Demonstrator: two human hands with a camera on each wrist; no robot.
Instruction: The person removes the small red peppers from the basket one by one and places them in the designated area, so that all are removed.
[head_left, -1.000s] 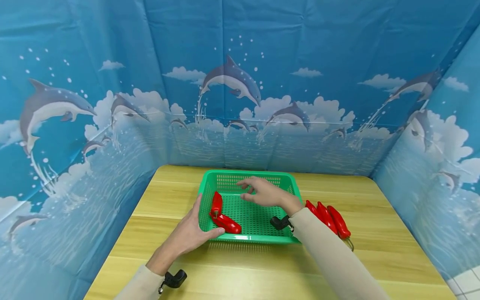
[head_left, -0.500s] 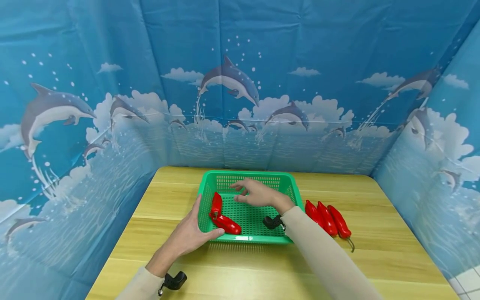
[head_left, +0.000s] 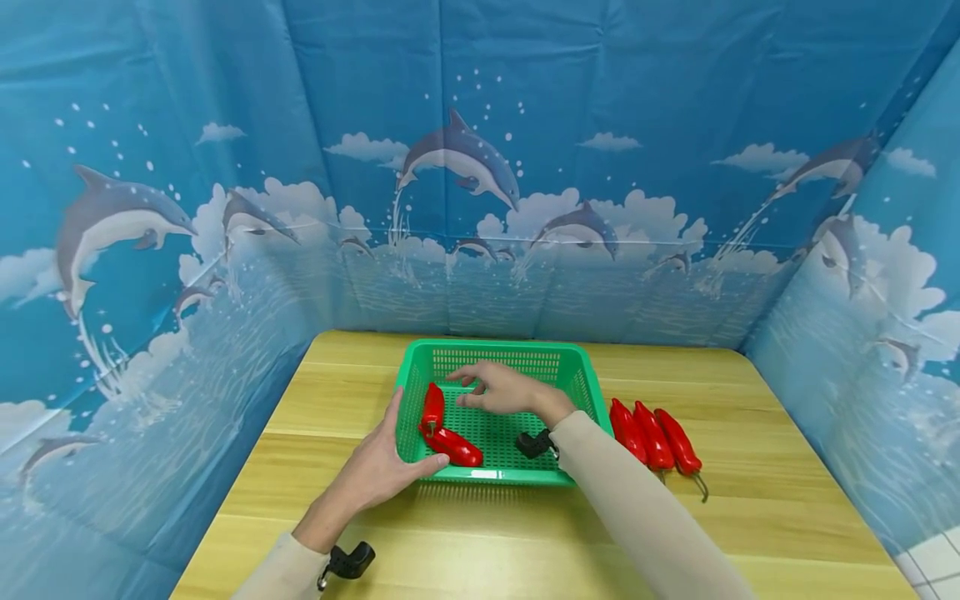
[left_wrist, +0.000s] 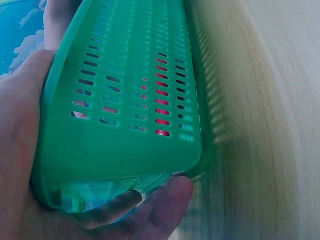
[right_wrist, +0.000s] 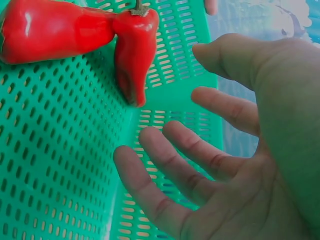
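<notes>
A green plastic basket stands on the table. My left hand holds its near left corner, thumb over the front rim and fingers along the left side. In the left wrist view, the left fingers bend round the basket's end. Two red peppers lie in the basket's left part: one pepper points to the back, and the other pepper slants along the front wall. My right hand hovers over the basket with fingers spread and nothing in them. The right wrist view shows its fingers apart from both peppers.
Three red peppers lie side by side on the wooden table, right of the basket and partly behind the right sleeve. A blue dolphin-print curtain hangs behind the table and at both sides.
My right hand has moved left across the basket toward the peppers in it, still holding nothing. The left hand, basket and peppers have stayed in place.
</notes>
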